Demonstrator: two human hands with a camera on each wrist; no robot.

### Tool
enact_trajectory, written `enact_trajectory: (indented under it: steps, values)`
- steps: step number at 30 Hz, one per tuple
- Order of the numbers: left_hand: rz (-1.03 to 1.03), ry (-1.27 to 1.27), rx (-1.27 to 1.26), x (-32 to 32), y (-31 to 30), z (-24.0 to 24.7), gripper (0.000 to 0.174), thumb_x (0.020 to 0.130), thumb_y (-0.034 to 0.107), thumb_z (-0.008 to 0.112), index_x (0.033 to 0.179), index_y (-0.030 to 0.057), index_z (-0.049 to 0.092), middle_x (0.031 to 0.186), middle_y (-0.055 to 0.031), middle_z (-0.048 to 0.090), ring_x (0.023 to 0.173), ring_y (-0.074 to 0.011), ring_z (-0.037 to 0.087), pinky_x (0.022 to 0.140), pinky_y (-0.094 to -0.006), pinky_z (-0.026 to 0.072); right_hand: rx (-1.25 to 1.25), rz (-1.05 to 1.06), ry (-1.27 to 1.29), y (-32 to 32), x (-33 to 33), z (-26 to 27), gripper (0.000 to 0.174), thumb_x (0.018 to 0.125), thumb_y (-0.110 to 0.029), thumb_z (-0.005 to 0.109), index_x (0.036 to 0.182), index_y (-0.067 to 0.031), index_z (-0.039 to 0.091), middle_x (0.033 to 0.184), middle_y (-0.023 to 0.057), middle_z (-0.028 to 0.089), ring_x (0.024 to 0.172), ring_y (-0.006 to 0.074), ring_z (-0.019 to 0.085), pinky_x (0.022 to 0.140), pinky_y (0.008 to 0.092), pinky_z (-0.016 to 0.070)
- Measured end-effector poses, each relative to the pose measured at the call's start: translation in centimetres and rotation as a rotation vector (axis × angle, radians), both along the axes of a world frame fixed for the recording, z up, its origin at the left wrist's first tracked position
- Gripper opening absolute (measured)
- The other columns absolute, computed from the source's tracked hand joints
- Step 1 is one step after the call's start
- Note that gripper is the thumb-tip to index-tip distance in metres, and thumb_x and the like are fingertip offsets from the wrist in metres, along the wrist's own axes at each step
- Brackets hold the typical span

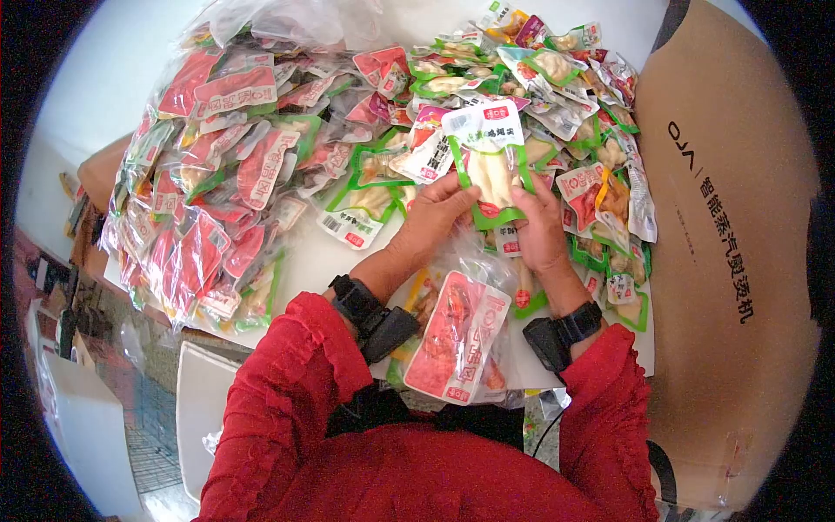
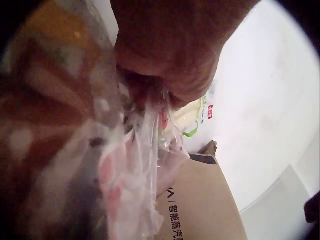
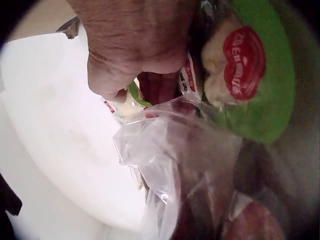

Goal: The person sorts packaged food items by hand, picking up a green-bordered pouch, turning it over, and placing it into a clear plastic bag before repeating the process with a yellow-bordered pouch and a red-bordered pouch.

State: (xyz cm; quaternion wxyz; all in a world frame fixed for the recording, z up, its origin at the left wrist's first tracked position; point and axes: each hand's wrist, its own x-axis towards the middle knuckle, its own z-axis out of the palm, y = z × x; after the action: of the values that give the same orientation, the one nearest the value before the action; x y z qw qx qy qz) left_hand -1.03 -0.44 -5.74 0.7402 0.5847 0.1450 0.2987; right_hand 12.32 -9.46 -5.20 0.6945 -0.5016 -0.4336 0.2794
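Between both hands, over the pile, is a vacuum snack pouch (image 1: 491,165) with a white top, green edges and pale pieces inside. My left hand (image 1: 442,213) pinches its lower left edge, thumb on the front. The right hand (image 1: 544,222) pinches the lower right edge the same way. Just below the hands, close to the body, lies a clear plastic bag (image 1: 487,270) holding a red-and-white pouch (image 1: 458,337) and other packs. In both wrist views the clear bag's crumpled film (image 2: 150,170) (image 3: 155,135) sits right by the fingers.
A large clear bag full of red and green pouches (image 1: 217,174) fills the table's left side. Loose pouches (image 1: 600,174) are heaped at the right and back. A tall brown carton (image 1: 731,261) stands along the right edge.
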Motion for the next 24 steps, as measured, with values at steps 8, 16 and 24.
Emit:
enact_trajectory:
  steps: [8, 16, 24]
  values:
    - [0.096, -0.067, 0.029, 0.1, 0.1, -0.3, 0.015, 0.085, 0.023, 0.052, 0.082, 0.0096, 0.058, 0.060, 0.0053, 0.051, 0.052, -0.0035, 0.042, 0.048, -0.0179, 0.0320, 0.000, 0.083, 0.051, -0.1, -0.6, 0.5, 0.031, 0.079, -0.019, 0.054, 0.105, -0.0008, 0.052, 0.095, 0.0044, 0.057, 0.085, 0.0110, 0.052, 0.079, 0.0249, 0.0403]
    - [-0.033, 0.148, 0.059, -0.3, -0.7, 0.5, 0.027, 0.081, 0.033, 0.057, 0.093, 0.0083, 0.059, 0.070, 0.0056, 0.052, 0.059, -0.0025, 0.043, 0.052, -0.0177, 0.0335, 0.051, 0.067, 0.151, 0.0, -0.3, 0.5, 0.026, 0.079, -0.016, 0.055, 0.102, -0.0030, 0.051, 0.093, 0.0015, 0.055, 0.085, 0.0095, 0.051, 0.078, 0.0240, 0.0401]
    - [-0.051, 0.161, 0.018, -0.4, -0.9, 0.7, 0.025, 0.078, 0.017, 0.062, 0.100, 0.0070, 0.057, 0.077, 0.0026, 0.056, 0.067, -0.0054, 0.049, 0.060, -0.0213, 0.0420, 0.052, 0.075, 0.029, 0.2, -0.8, 0.3, 0.023, 0.080, -0.017, 0.057, 0.098, -0.0056, 0.050, 0.089, -0.0003, 0.053, 0.082, 0.0077, 0.049, 0.075, 0.0230, 0.0390]
